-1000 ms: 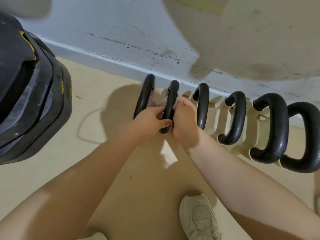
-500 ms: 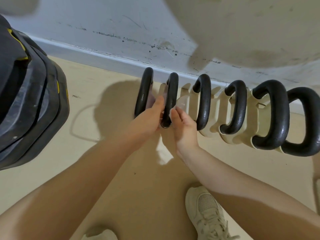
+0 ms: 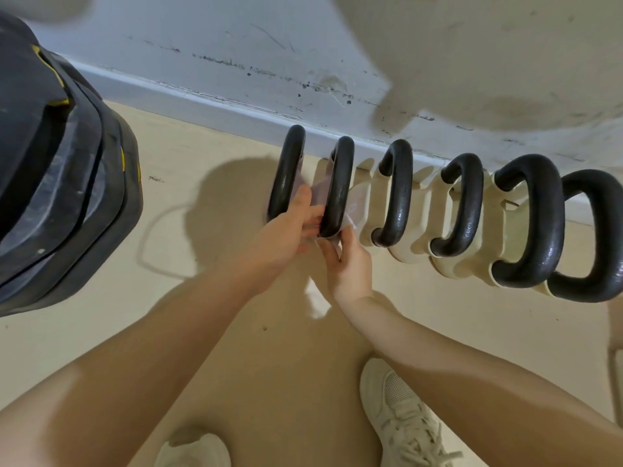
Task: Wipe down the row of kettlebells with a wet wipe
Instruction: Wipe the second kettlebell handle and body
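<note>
Head view. Six kettlebells stand in a row on the floor (image 3: 236, 348) along the wall (image 3: 236, 45), black handles up, pale bodies below. The left hand (image 3: 286, 230) reaches between the first handle (image 3: 286, 170) and the second handle (image 3: 338, 187), fingers extended against the inner side of the second; they appear to press the wet wipe (image 3: 318, 193), which shows as a thin translucent sheet between these two handles. The right hand (image 3: 350, 264) sits just right of the left, below the second handle's near end, fingers curled and pinching the other end of the wipe (image 3: 350, 217) where it emerges beyond the handle. The wipe thus seems looped around the second handle. Four kettlebells (image 3: 526, 217) lie further right of the right hand, judged not yet reached. A stack of black weight plates (image 3: 60, 163) stands well left of the left hand. Risks, as judgement: the thin wipe may tear or slip from the pinch if pulled hard; a sideways tug could tip the kettlebell against its neighbour.
</note>
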